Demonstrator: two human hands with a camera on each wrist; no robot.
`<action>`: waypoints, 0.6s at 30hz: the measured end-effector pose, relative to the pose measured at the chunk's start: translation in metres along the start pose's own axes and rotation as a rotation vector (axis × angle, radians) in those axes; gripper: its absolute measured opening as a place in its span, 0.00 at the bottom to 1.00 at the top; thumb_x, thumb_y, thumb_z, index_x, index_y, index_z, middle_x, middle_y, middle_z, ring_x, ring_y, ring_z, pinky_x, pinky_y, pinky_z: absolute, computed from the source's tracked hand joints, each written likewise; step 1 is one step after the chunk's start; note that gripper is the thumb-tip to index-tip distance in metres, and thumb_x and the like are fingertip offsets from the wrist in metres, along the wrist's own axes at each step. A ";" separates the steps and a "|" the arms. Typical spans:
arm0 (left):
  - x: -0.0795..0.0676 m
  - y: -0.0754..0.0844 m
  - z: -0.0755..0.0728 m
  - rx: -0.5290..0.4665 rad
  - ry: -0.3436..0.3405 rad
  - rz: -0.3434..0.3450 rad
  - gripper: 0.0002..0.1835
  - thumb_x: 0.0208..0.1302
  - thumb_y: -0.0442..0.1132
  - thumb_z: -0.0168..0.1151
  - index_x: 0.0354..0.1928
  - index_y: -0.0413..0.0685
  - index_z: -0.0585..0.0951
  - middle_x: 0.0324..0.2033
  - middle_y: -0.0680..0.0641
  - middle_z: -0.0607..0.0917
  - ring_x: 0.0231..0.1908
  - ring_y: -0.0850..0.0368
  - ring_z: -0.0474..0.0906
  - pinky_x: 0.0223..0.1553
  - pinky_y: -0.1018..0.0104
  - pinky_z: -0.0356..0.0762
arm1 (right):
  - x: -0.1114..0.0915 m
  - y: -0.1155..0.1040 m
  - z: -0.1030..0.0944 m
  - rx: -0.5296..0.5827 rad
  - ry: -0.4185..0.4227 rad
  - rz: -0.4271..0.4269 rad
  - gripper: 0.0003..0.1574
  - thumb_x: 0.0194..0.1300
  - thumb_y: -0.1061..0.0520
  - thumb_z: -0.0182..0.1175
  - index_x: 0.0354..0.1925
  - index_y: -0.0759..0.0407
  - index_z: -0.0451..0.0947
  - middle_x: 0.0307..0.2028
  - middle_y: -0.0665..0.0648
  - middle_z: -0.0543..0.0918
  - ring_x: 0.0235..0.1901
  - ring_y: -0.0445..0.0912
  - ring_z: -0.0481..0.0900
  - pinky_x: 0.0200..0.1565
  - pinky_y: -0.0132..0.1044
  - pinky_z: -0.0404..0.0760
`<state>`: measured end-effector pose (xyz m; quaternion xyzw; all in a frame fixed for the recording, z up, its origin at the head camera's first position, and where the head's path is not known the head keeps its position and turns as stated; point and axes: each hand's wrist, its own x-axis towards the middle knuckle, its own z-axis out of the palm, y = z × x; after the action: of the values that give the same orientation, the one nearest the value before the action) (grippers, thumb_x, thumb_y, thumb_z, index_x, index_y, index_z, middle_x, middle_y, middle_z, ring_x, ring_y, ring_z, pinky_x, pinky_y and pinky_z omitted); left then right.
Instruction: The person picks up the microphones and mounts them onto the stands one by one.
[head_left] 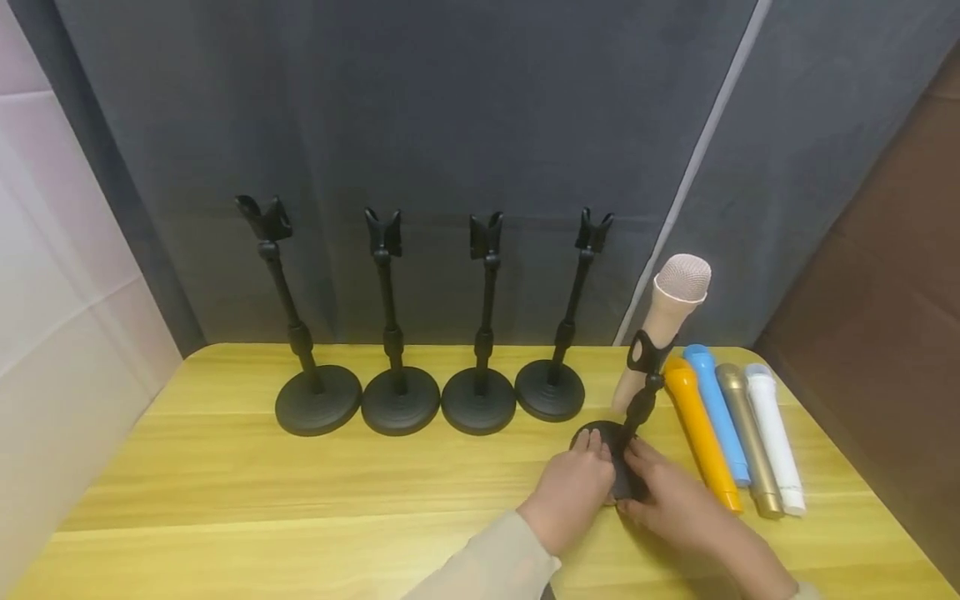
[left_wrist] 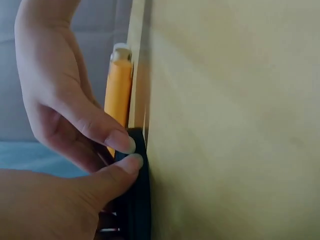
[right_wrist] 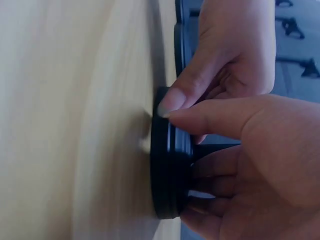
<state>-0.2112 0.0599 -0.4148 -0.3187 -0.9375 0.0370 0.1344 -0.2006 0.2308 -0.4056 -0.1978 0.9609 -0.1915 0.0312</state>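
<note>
A pale beige microphone [head_left: 662,317] sits tilted in the clip of a black microphone stand [head_left: 641,404] at the table's right half. My left hand [head_left: 572,500] grips the left side of its round base [head_left: 628,482], fingers over the top. Opposite it, my right hand [head_left: 678,507] holds the base's right side, close by the pole. In the left wrist view, both thumbs meet at the near rim of the base [left_wrist: 141,200]. The right wrist view has the thumbs on that same rim [right_wrist: 170,165], with the right fingers curled over the top.
To the left stand several black microphone stands with bare clips, the nearest one [head_left: 551,392] behind my left hand. Orange [head_left: 701,433], blue [head_left: 717,412], gold [head_left: 750,442] and white [head_left: 776,442] microphones lie side by side on the right of the wooden table [head_left: 300,517].
</note>
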 end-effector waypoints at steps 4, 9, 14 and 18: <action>0.019 -0.002 0.006 0.021 0.005 -0.003 0.30 0.61 0.57 0.66 0.60 0.47 0.83 0.61 0.48 0.84 0.63 0.56 0.79 0.46 0.73 0.85 | 0.013 0.014 -0.004 -0.024 0.032 -0.017 0.45 0.57 0.57 0.71 0.66 0.78 0.68 0.69 0.77 0.68 0.64 0.69 0.74 0.63 0.61 0.75; 0.043 -0.004 0.012 0.040 0.013 -0.017 0.25 0.66 0.54 0.66 0.59 0.47 0.84 0.60 0.47 0.84 0.61 0.56 0.80 0.45 0.73 0.85 | 0.031 0.025 -0.010 -0.028 0.025 -0.008 0.46 0.56 0.59 0.69 0.66 0.80 0.65 0.65 0.79 0.71 0.61 0.69 0.77 0.61 0.61 0.77; 0.062 -0.003 0.015 0.055 -0.048 -0.037 0.20 0.73 0.47 0.60 0.61 0.48 0.82 0.62 0.49 0.83 0.64 0.56 0.79 0.54 0.71 0.83 | 0.046 0.032 -0.016 -0.060 0.008 0.002 0.48 0.54 0.63 0.70 0.68 0.79 0.63 0.64 0.79 0.73 0.59 0.68 0.79 0.61 0.61 0.76; 0.076 -0.003 0.017 0.009 -0.098 -0.069 0.21 0.73 0.46 0.60 0.63 0.48 0.81 0.64 0.49 0.82 0.66 0.56 0.77 0.56 0.68 0.82 | 0.056 0.035 -0.022 -0.094 0.001 0.020 0.46 0.51 0.63 0.71 0.65 0.78 0.67 0.56 0.77 0.81 0.51 0.65 0.83 0.57 0.60 0.80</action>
<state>-0.2753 0.1035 -0.4137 -0.2831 -0.9533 0.0522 0.0908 -0.2681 0.2459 -0.3974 -0.1891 0.9707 -0.1461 0.0234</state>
